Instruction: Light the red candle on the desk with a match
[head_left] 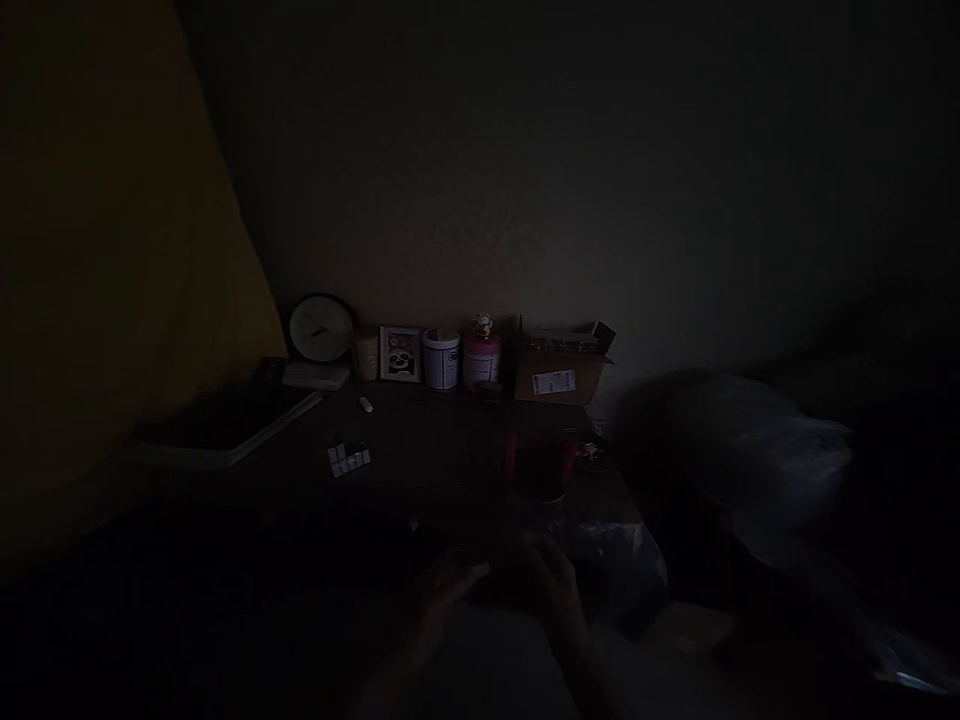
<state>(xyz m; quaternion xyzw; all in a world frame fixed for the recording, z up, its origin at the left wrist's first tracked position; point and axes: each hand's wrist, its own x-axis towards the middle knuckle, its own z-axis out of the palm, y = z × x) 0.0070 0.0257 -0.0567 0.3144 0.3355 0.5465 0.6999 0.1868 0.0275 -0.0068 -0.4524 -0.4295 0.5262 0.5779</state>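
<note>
The scene is very dark. My left hand point(442, 595) and my right hand point(551, 580) meet low in the middle, at the near edge of a dark table point(435, 445). A small dark thing with a reddish tint point(495, 590) lies between them; I cannot make out what it is or how the fingers lie. Just beyond the hands stands a dark red container point(540, 465).
Along the wall stand a round clock point(321, 328), a small picture frame point(400, 354), a white jar point(441, 360), a pink jar point(481, 358) and a cardboard box point(559, 372). A laptop or flat board point(225, 425) lies at left. A pale plastic bag point(757, 450) sits at right.
</note>
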